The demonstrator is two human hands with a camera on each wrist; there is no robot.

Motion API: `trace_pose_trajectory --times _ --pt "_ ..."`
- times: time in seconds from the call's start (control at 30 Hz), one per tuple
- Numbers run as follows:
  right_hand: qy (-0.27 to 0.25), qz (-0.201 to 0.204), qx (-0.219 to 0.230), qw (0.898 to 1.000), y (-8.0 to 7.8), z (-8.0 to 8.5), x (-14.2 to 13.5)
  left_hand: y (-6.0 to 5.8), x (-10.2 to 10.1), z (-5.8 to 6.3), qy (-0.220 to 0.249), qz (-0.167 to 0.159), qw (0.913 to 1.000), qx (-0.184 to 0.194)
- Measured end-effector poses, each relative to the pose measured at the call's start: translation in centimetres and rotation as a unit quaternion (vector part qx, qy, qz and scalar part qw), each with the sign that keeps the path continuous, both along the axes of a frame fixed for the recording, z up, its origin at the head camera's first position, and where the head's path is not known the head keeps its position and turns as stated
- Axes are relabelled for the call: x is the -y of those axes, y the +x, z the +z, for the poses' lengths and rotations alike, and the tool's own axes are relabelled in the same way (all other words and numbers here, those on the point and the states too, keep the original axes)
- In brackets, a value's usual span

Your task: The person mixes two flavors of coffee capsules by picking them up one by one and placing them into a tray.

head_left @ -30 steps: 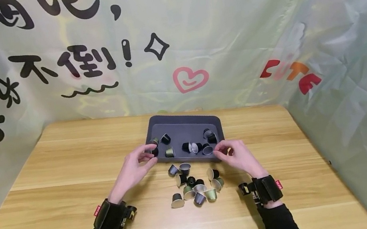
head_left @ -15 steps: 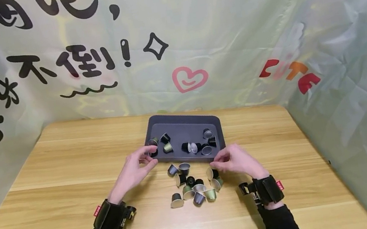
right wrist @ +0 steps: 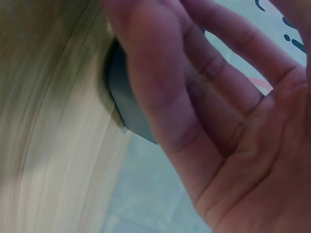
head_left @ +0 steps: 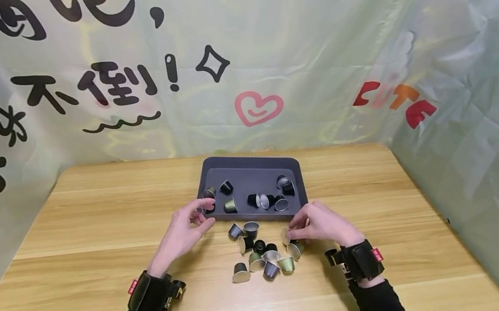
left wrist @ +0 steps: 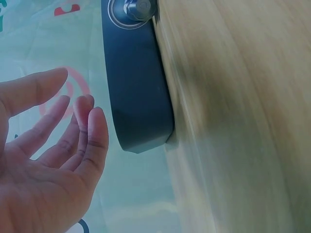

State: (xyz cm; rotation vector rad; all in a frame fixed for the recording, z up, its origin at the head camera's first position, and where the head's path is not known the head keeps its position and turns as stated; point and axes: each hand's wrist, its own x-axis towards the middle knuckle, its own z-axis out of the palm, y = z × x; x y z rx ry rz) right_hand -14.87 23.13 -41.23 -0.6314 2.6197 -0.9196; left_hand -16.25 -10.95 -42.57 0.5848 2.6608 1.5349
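Observation:
My left hand (head_left: 184,228) hovers by the near left corner of the dark grey tray (head_left: 251,163). Its fingers (left wrist: 97,131) are loosely bent with nothing between them, and a silvery capsule (left wrist: 140,8) shows over the tray's edge in the left wrist view. On the table in front of the tray, my right hand (head_left: 322,223) pinches a black coffee capsule (head_left: 285,236) with a beige lid. The fingers cover most of its body, and in the right wrist view they hide it. A green coffee capsule (head_left: 295,250) lies just below that hand.
Several loose capsules, among them a green one (head_left: 287,265) and a grey one (head_left: 241,273), lie between the hands. More sit inside the tray, such as a green one (head_left: 230,206). A printed cloth (head_left: 312,57) hangs behind the wooden table (head_left: 113,200).
My right hand has come down from the tray's near right corner to the beige-lidded capsule. The left hand stays nearly in place. A green capsule in the tray has rocked slightly.

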Motion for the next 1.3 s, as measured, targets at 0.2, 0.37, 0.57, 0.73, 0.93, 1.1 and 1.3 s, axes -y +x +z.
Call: trace_pose_trajectory --times 0.2,0.37,0.57,0.73,0.93,1.1,1.3 --pt "0.037 -0.008 -0.006 0.999 0.13 0.01 0.41 -0.02 0.03 0.02 -0.004 -0.003 1.0000 0.000" --pt "0.056 -0.008 -0.003 0.998 0.12 -0.02 0.75 0.07 0.04 0.07 -0.010 0.000 0.9999 0.007" --pt "0.058 -0.004 -0.009 0.998 0.14 -0.13 0.91 0.08 0.03 0.11 -0.011 -0.004 0.9999 0.004" --pt "0.062 0.004 -0.016 0.998 0.13 -0.15 0.96 0.02 0.07 0.11 -0.010 -0.009 0.9999 0.006" --pt "0.061 0.022 -0.046 0.997 0.07 -0.18 0.90 0.01 0.10 0.09 -0.010 -0.012 0.9998 0.010" --pt "0.052 0.021 -0.050 0.997 0.12 -0.05 0.88 -0.03 0.05 0.05 -0.010 -0.015 0.9998 0.009" --pt "0.032 0.010 -0.047 0.998 0.29 0.34 0.95 0.18 -0.03 0.10 -0.019 -0.014 0.9996 0.013"
